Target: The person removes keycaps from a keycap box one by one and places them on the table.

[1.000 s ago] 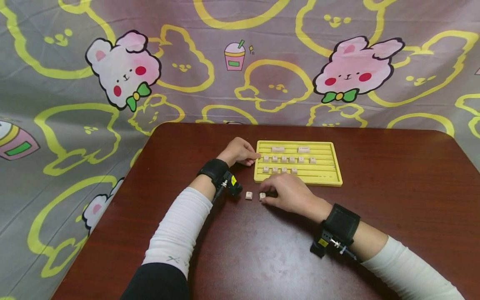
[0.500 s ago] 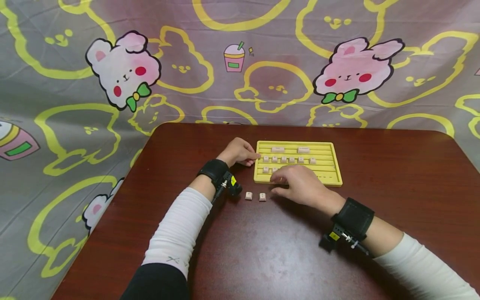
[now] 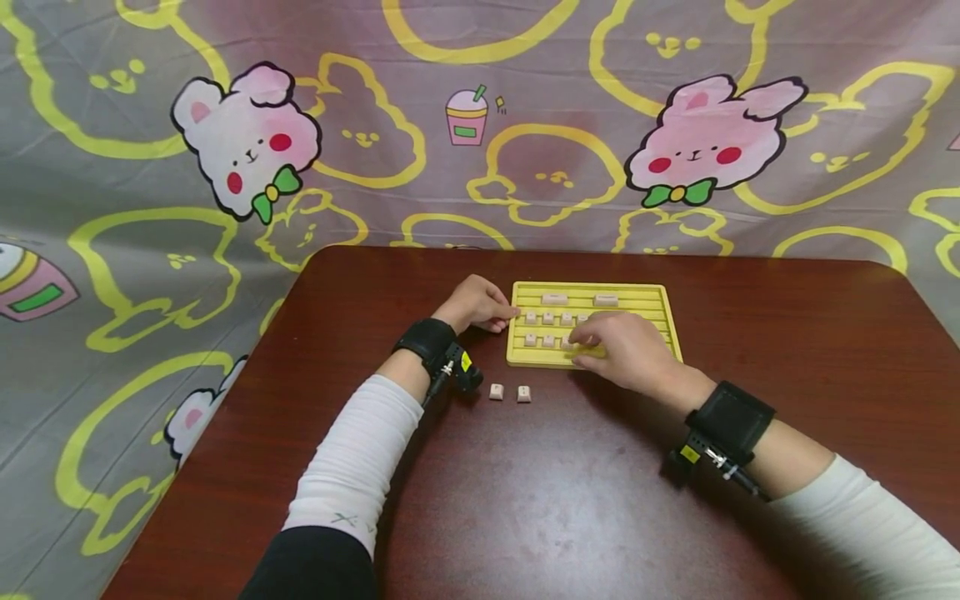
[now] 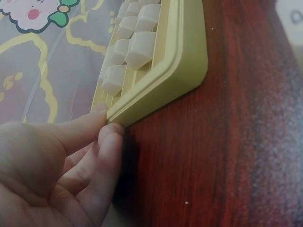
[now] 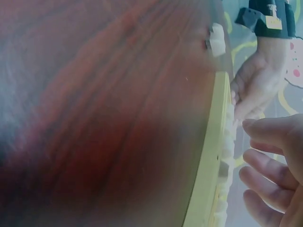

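Note:
A yellow ridged tray [image 3: 540,363] holds several pale keycaps [image 3: 548,341] in rows. My left hand [image 3: 478,304] pinches its left edge; the left wrist view shows thumb and fingers at the corner of the rim [image 4: 161,78]. Over the tray's front middle hovers my right hand [image 3: 633,354], its fingers loosely bent. In the right wrist view that hand [image 5: 279,170] has its thumb and fingers apart, with nothing between them. It hides the right part of the lower rows. Two loose keycaps, one left [image 3: 497,392] and one right [image 3: 523,394], lie on the table before the tray.
The brown wooden table [image 3: 480,500] reaches back to a patterned cloth [image 3: 450,192] hanging behind it. Two wide keycaps, one [image 3: 555,299] left of the other [image 3: 606,300], sit in the tray's top row. Each wrist wears a black strap with a camera.
My right hand has let go of the right loose keycap and moved right and away from me, over the tray. The left hand stays at the tray's edge.

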{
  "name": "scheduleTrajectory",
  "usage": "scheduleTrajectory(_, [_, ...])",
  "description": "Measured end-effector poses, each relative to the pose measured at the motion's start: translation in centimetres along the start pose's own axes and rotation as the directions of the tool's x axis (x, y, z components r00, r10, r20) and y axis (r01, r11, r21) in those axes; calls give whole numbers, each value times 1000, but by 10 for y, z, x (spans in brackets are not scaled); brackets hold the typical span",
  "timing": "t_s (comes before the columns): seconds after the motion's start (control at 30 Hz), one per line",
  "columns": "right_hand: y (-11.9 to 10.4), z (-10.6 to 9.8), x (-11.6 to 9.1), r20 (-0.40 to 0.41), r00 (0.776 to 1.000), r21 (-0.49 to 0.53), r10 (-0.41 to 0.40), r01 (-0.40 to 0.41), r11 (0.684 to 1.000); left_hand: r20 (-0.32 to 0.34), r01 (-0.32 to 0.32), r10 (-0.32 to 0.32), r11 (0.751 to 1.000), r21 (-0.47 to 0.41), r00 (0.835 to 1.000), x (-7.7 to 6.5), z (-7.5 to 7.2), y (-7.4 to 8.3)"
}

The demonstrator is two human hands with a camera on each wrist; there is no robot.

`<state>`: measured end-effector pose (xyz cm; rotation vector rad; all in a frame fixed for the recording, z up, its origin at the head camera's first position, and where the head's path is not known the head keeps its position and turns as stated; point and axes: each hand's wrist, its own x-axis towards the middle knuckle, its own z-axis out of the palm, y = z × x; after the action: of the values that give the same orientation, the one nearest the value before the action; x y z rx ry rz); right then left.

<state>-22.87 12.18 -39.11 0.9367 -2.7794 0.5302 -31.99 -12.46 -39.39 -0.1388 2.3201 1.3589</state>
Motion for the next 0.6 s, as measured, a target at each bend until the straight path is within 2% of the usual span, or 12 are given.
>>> scheduleTrajectory(0.13, [6, -2, 1, -20, 1000, -9, 5, -5, 1000, 3, -10, 10, 1000, -2, 1000, -1, 0, -1])
scheduleTrajectory(0.3, [12, -2, 1, 0, 999, -16, 39, -39, 999, 4, -25, 25, 1000, -15, 1000, -2, 0, -1])
scheduleTrajectory(0.6, [20, 3, 1, 23, 996, -1, 81, -81, 997, 15, -14, 14, 1000, -1, 1000, -4, 0, 2])
